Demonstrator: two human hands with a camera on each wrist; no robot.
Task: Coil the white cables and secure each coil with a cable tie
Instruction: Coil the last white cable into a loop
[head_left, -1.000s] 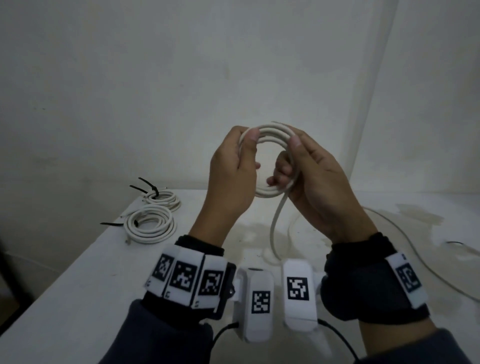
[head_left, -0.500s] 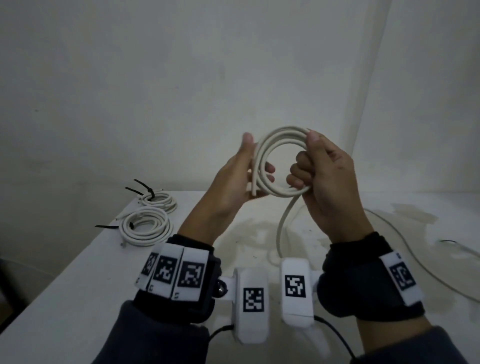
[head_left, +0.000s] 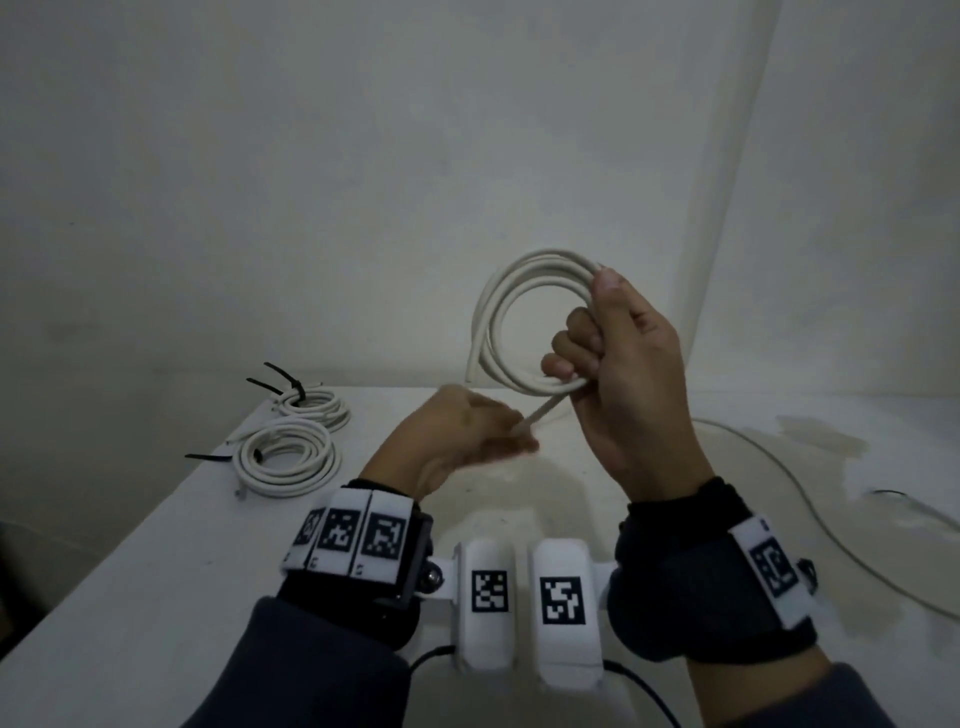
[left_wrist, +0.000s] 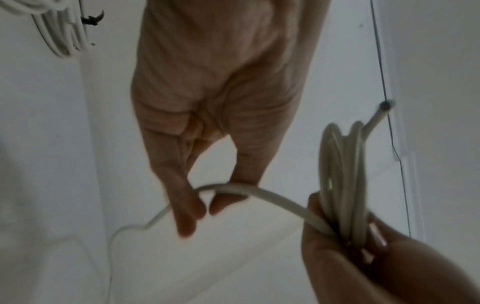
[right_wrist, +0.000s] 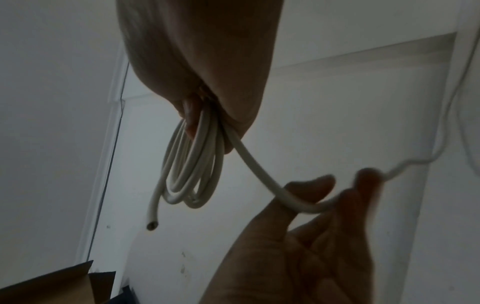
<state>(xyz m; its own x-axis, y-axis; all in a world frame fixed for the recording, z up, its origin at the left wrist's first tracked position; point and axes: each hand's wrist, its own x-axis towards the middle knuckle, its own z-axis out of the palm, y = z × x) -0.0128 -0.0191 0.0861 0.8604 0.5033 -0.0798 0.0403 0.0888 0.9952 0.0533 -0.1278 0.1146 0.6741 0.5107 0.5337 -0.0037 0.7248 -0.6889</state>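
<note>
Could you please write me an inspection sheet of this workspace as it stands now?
Surface: white table, stained patches near its right side.
Job's things: unfinished coil held up in the air, no tie on it; its loose tail runs down to the left hand. Two finished coils with black cable ties lie at the far left.
Clutter: cardboard box at the right wrist view's bottom corner.
Grippers: right hand grips the coil's loops; left hand pinches the tail.
Cables: thin white cable lies across the table's right side.
Surroundings: plain white walls.
</note>
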